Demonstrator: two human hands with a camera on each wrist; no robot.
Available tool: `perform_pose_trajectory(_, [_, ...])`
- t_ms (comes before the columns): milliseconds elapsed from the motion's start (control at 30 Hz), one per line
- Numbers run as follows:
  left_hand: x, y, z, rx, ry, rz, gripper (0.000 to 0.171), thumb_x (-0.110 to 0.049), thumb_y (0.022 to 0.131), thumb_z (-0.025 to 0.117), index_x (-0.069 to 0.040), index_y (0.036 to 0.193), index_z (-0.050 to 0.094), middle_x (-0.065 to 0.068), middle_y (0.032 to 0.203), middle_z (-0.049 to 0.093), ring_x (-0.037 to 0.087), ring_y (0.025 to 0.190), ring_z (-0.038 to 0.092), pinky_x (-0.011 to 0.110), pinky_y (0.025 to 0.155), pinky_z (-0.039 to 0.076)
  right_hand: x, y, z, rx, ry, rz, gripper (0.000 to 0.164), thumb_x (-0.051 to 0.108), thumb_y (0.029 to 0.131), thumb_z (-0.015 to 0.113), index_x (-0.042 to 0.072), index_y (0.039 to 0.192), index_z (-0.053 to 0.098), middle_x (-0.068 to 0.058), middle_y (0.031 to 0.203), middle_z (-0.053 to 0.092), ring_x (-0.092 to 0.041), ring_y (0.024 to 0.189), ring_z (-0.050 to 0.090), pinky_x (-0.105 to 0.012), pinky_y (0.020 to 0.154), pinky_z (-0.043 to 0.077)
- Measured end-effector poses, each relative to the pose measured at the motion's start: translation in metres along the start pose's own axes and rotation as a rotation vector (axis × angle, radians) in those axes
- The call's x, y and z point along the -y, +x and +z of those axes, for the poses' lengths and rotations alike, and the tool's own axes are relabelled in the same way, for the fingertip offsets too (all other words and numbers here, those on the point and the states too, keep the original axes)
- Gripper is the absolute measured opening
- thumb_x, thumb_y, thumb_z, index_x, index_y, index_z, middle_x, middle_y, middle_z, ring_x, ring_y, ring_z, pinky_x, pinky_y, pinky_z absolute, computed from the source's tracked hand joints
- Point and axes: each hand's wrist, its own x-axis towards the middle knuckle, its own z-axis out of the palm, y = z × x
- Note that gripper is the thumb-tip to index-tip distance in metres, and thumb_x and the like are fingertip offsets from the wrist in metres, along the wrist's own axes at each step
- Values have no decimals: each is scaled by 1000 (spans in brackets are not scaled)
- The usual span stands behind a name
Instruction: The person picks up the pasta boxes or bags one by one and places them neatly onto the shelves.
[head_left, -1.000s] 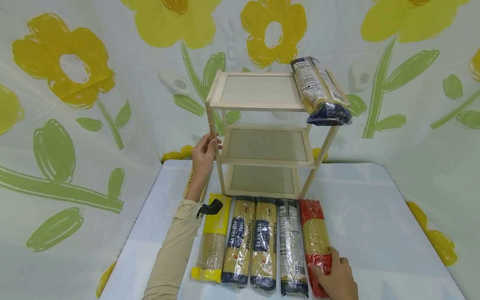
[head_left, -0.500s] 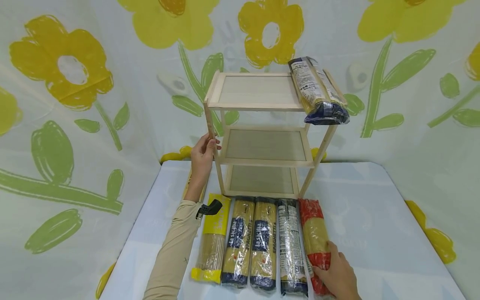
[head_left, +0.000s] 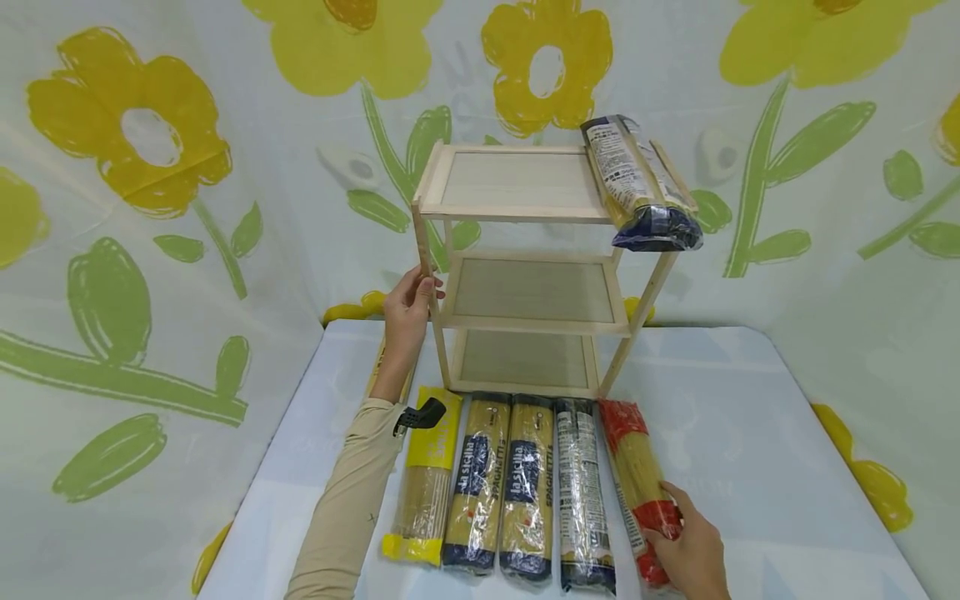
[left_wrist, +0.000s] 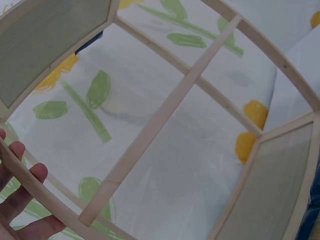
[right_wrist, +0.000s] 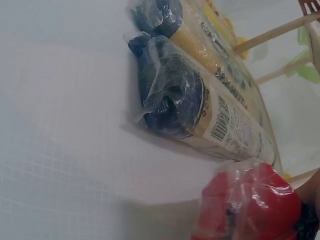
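A three-tier wooden shelf rack (head_left: 517, 325) stands at the back of the table. My left hand (head_left: 408, 310) grips its front left post, with fingers wrapped round the wood; the left wrist view shows the fingers (left_wrist: 37, 172) curled at the post. My right hand (head_left: 692, 542) holds the lower end of a red-ended spaghetti packet (head_left: 637, 467), thumb on one side and fingers on the other. That packet lies slanted, its far end near the rack's right foot. In the right wrist view its red plastic end (right_wrist: 250, 200) shows close up, beside a dark-ended packet (right_wrist: 170, 95).
Left of the red packet lie a printed-back spaghetti packet (head_left: 583, 500), two blue-labelled spaghetti packets (head_left: 528, 492) (head_left: 477, 492) and a yellow-ended packet (head_left: 427, 492). Another spaghetti packet (head_left: 637, 179) rests on the rack's top right, overhanging the front. A yellow pack (head_left: 378, 367) lies partly behind my left arm.
My right hand has shifted right, swinging the near end of the red packet away from the neighbouring packet and turning its printed side partly into view. My left hand stays on the post.
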Motion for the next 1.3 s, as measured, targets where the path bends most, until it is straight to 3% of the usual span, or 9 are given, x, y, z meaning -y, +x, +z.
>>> perform_pose_trajectory(433, [0,0,-2,-10,13,17,28,-9,99,48,7,119,58,30,100,60,45,90,60,44,66,50,8,-12,-29,-101,105,-2,67,8,76,75,3,135,43,-28,97,58,-25,68,61,-32,49,51])
perform_pose_trajectory(733, [1,0,-1,11,-32,-2,29,-8,99,47,10,121,55,33,101,58,48,91,59,54,83,46,24,-10,-62,-202,96,21,70,11,76,78,5,137,45,-31,105,58,-30,75,60,-30,54,51])
perform_pose_trajectory(1033, [0,-1,-1,15,-13,25,31,-8,99,47,13,122,53,33,100,58,49,90,59,56,83,46,43,-1,-94,-302,57,-89,66,16,79,78,4,136,47,-30,105,58,-31,74,58,-21,51,49])
perform_pose_trajectory(1300, [0,-1,-1,9,-23,1,31,-8,99,47,12,122,55,32,101,59,46,90,60,54,83,46,62,7,-124,-336,78,-157,63,19,82,76,7,137,47,-30,107,59,-36,78,61,-15,50,47])
